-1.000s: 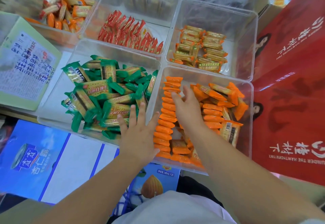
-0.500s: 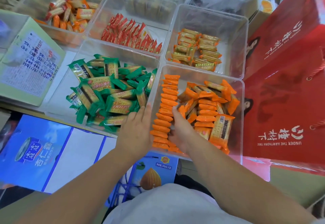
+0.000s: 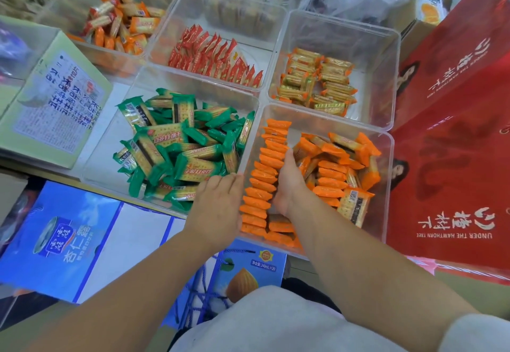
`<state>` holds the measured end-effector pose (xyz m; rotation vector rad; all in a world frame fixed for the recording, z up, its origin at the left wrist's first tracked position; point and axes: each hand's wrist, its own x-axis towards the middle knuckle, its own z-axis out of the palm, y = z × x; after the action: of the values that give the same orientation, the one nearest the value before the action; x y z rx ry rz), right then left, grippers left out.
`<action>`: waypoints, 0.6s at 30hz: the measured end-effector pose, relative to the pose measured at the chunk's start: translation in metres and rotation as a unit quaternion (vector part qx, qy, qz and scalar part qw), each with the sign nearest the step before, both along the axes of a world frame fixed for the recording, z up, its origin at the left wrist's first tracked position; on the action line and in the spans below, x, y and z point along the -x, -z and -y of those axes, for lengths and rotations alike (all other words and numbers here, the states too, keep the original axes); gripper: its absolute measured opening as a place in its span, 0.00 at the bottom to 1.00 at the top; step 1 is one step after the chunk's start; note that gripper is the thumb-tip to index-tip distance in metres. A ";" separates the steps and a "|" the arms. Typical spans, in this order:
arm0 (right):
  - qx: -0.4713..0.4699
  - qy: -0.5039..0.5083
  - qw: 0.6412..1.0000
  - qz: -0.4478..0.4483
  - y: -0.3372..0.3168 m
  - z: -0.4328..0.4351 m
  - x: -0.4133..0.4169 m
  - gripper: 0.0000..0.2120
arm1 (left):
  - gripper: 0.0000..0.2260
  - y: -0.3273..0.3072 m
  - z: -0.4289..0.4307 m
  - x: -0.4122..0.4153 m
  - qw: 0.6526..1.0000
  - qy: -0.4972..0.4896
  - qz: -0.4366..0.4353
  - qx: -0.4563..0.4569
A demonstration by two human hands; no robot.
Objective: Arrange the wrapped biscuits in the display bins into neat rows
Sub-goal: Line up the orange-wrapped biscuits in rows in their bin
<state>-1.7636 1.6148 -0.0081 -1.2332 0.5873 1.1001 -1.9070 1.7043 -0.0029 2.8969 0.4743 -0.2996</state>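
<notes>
In the near right clear bin (image 3: 387, 186), a row of orange-wrapped biscuits (image 3: 265, 183) stands on edge along the left wall. Loose orange packets (image 3: 339, 164) lie piled to the right of it. My right hand (image 3: 288, 186) is inside this bin, its fingers stretched forward and pressing the right side of the row. My left hand (image 3: 218, 205) lies flat against the outside of the bin's left wall, opposite the row. Neither hand holds anything. The bin to the left holds a jumbled heap of green-wrapped biscuits (image 3: 179, 147).
Three further bins stand behind: red packets (image 3: 215, 56) in a row, yellow-orange packets (image 3: 317, 81), and mixed orange packets (image 3: 121, 23). A red gift box (image 3: 452, 136) stands right of the bins. A green carton (image 3: 55, 97) lies at the left, and a blue carton (image 3: 69, 241) lies below.
My right hand has drawn back from the far part of the orange row to its near half. My left hand has shifted right, from the green bin's edge onto the orange bin's wall.
</notes>
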 end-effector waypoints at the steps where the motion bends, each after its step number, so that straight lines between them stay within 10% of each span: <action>1: -0.001 -0.004 1.000 -0.015 0.001 -0.003 -0.004 0.31 | 0.33 0.000 -0.001 0.000 1.000 0.004 0.002 -0.003; 8: -0.054 -0.095 0.994 0.001 0.011 0.003 -0.012 0.25 | 0.32 0.003 -0.001 0.000 1.000 -0.006 0.016 0.015; 12: 0.017 -0.215 0.962 0.167 0.006 0.029 -0.009 0.16 | 0.33 0.006 0.003 0.002 0.999 -0.018 0.026 0.008; 15: 0.128 -0.278 0.867 0.394 0.002 0.064 -0.009 0.18 | 0.33 0.006 0.012 0.004 0.999 -0.035 0.013 -0.006; 18: 0.251 -0.386 0.682 0.569 0.003 0.092 -0.010 0.22 | 0.33 0.001 0.022 0.005 0.998 -0.048 0.042 0.005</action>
<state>-1.7536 1.5226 -0.0110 -2.4441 -0.7475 0.5510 -1.9117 1.6822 -0.0039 2.8524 0.5923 -0.1657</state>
